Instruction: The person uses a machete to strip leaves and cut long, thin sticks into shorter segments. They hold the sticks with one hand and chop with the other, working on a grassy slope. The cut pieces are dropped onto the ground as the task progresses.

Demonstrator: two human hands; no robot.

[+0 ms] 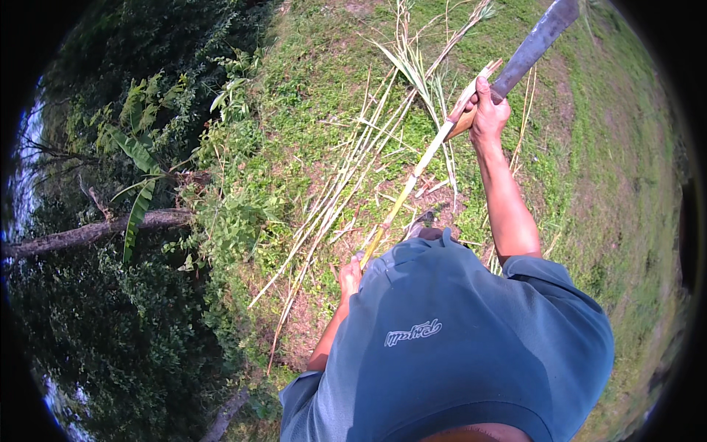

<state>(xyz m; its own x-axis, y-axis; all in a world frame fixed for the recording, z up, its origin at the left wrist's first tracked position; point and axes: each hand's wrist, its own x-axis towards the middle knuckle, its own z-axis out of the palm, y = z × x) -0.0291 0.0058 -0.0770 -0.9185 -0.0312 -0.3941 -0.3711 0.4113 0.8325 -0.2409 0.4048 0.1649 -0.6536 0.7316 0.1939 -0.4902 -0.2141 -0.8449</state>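
The left hand point(350, 277) gripped the stalk point(409, 186) at six o'clock while the right hand point(487, 118), at two o'clock, clasped its far end and a knife point(533, 51), which could cut that hand if the crowded grip slipped.

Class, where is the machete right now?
In the head view, the machete is at the upper right, its handle in the right hand, beside the stalk's upper end.

The stalk point(402, 199) was yellow-green, paling to cream near its upper end. The machete blade point(536, 48) was mottled grey; its handle point(462, 124), orange-brown. The shirt point(464, 317) was blue-grey with white lettering point(413, 334); the grass point(589, 214), green.
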